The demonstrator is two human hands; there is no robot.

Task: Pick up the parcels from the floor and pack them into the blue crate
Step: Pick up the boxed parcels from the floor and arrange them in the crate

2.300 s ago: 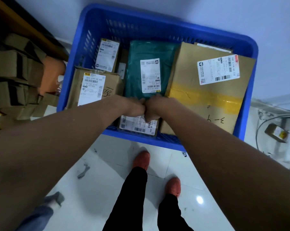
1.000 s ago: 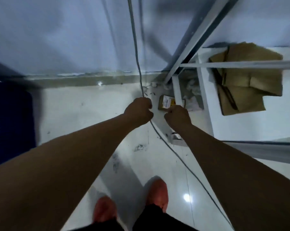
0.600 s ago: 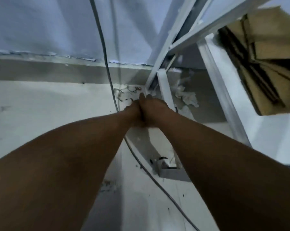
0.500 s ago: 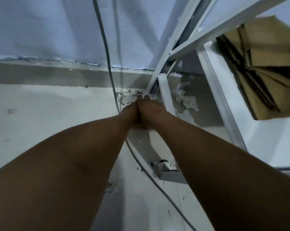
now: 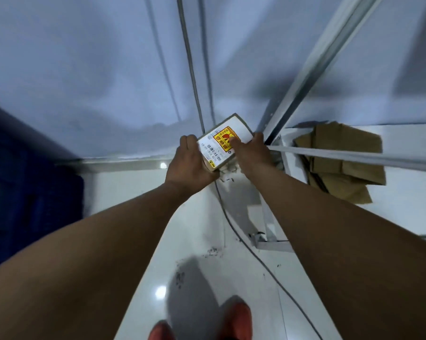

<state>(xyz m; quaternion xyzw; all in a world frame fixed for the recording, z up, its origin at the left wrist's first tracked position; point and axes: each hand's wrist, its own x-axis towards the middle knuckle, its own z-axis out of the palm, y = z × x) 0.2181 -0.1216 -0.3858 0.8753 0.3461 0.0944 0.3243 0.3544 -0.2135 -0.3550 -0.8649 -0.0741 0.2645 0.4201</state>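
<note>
Gripping the small parcel (image 5: 223, 143) at frame centre, the left hand (image 5: 191, 165) and right hand (image 5: 253, 153) close on opposite edges, probably for steady carrying to the blue crate (image 5: 23, 192).

Pale blue wall (image 5: 84, 57), glossy white floor (image 5: 194, 229), metal shelf frame (image 5: 312, 67)

Left hand (image 5: 191, 163) and right hand (image 5: 252, 153) grip a small labelled parcel (image 5: 223, 141) above the white floor (image 5: 194, 231).

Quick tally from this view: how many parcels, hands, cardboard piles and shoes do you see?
Parcels: 1, the labelled parcel held by left hand and right hand
Hands: 2
Flattened cardboard piles: 1
Red shoes: 2
Total: 6
</note>
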